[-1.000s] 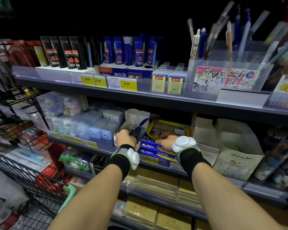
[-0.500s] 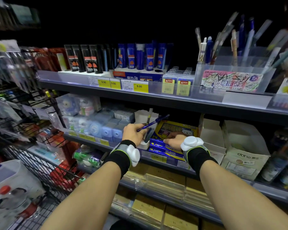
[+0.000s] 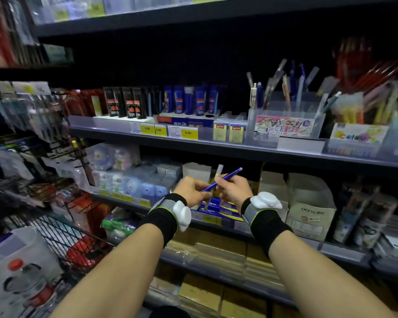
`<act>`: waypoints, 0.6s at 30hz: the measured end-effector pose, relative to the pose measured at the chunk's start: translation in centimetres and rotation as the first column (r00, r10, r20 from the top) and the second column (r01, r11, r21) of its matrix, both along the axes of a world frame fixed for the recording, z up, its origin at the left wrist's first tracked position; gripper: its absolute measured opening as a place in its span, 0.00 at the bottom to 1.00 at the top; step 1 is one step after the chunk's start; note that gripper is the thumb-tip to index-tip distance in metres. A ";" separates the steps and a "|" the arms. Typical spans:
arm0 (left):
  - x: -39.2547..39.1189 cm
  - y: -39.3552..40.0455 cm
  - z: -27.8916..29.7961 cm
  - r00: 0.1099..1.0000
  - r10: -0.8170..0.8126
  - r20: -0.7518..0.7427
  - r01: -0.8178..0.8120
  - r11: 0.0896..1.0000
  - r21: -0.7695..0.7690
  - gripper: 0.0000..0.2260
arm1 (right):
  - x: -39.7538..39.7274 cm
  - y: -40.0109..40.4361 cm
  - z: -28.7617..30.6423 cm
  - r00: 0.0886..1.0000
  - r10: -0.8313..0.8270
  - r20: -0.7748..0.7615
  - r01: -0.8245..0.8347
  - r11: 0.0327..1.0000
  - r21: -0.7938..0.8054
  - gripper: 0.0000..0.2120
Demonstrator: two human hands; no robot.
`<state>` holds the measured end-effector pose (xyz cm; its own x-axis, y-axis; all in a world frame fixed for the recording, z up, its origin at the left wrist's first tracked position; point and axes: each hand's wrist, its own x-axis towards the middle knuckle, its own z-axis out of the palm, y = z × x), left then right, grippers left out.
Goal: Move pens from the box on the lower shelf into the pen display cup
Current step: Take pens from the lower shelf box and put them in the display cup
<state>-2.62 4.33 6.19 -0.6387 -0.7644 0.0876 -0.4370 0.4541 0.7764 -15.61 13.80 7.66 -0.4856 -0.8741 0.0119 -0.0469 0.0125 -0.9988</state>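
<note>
A blue pen (image 3: 224, 177) slants up to the right in front of the lower shelf, and both hands grip it. My left hand (image 3: 190, 188) pinches its lower end; my right hand (image 3: 233, 188) closes around its middle. Behind the hands stands the open white pen box (image 3: 196, 172) with a pale pen (image 3: 218, 172) sticking up beside it. The clear pen display cup (image 3: 285, 121), with a colourful label and several pens standing in it, sits on the upper shelf to the right, well above my hands.
Blue-and-yellow boxes (image 3: 221, 206) lie under my hands. White cartons (image 3: 308, 203) stand to the right on the lower shelf. Blue and black tubes (image 3: 189, 103) line the upper shelf behind yellow price tags (image 3: 187, 133). A wire basket (image 3: 62, 239) sits at lower left.
My left hand lifted the blue pen out of the box. My right hand left the blue-and-yellow box and took hold of the pen too. The view tilted upward.
</note>
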 end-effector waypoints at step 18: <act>-2.7 5.4 13.0 0.963 -0.063 -0.262 0.009 0.979 -0.203 0.08 | -3.1 7.3 15.7 0.938 -0.224 -0.266 0.113 0.919 -0.377 0.06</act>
